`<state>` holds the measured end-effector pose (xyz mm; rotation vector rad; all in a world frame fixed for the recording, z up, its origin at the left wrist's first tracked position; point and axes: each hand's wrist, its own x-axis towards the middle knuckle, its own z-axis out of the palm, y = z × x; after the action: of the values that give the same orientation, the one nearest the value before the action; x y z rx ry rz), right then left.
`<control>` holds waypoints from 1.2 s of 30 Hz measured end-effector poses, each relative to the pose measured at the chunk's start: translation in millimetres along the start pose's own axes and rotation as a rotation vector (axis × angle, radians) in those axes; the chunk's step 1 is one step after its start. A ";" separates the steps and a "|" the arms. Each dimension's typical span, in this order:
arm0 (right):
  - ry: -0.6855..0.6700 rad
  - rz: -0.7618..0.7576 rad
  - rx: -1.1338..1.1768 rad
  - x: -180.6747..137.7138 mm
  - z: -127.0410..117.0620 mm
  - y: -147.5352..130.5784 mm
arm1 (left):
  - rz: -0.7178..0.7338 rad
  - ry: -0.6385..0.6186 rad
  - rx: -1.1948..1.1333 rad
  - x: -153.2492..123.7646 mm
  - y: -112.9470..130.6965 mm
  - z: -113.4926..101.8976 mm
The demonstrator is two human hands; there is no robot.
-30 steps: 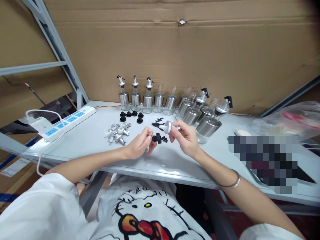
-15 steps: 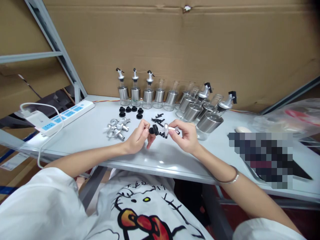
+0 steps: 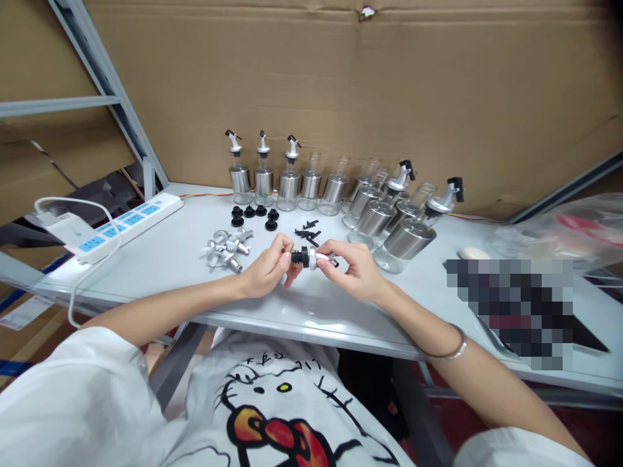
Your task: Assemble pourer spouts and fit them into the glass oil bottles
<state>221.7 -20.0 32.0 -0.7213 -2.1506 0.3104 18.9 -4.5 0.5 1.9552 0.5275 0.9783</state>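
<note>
My left hand (image 3: 268, 268) pinches a small black stopper (image 3: 300, 257) just above the grey table (image 3: 160, 259). My right hand (image 3: 354, 267) grips a silver pourer spout (image 3: 322, 259). The black stopper and the silver spout are pressed together end to end between my hands. To the left of my left hand lies a heap of silver spouts (image 3: 225, 250). Behind my hands lie several black stoppers (image 3: 253, 216) and a small pile of black levers (image 3: 307, 234).
Steel-sleeved glass bottles (image 3: 287, 181) stand in a row at the back, more lie tilted at the right (image 3: 403, 233). A white power strip (image 3: 124, 224) with its cable lies at the left. A clear plastic bag (image 3: 569, 227) and a white oval object (image 3: 473, 253) are at the right. Cardboard wall behind.
My hands came together. The black stopper and the silver spout, held apart a second ago, now meet between my fingers. The head camera tipped down slightly.
</note>
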 end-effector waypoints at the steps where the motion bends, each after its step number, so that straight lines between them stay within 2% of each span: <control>1: -0.005 0.002 -0.004 0.2 -0.1 0.5 | -0.003 0.001 -0.016 0.1 -0.8 -0.6; 10: -0.025 0.001 -0.032 0.5 0.1 1.7 | 0.032 -0.063 -0.105 0.2 0.5 -7.8; 16: -0.052 0.002 -0.034 0.9 -1.3 1.2 | -0.042 -0.049 0.077 0.5 5.6 -8.7; 22: -0.061 0.019 -0.035 1.6 -4.0 -0.1 | -0.057 -0.001 0.151 2.1 8.6 -9.0; 27: -0.052 -0.002 -0.082 1.0 -3.2 1.2 | -0.015 0.018 0.318 3.9 6.3 -12.4; 32: -0.094 -0.037 -0.156 0.1 -1.2 4.0 | 0.119 0.035 0.556 4.7 -2.7 -19.0; 36: -0.098 -0.013 -0.148 0.2 -1.1 8.9 | 0.163 0.050 0.551 4.6 -3.6 -21.4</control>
<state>225.9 -12.8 28.8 -0.7899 -2.2885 0.1848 4.7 11.5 6.3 2.4984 0.7330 1.0621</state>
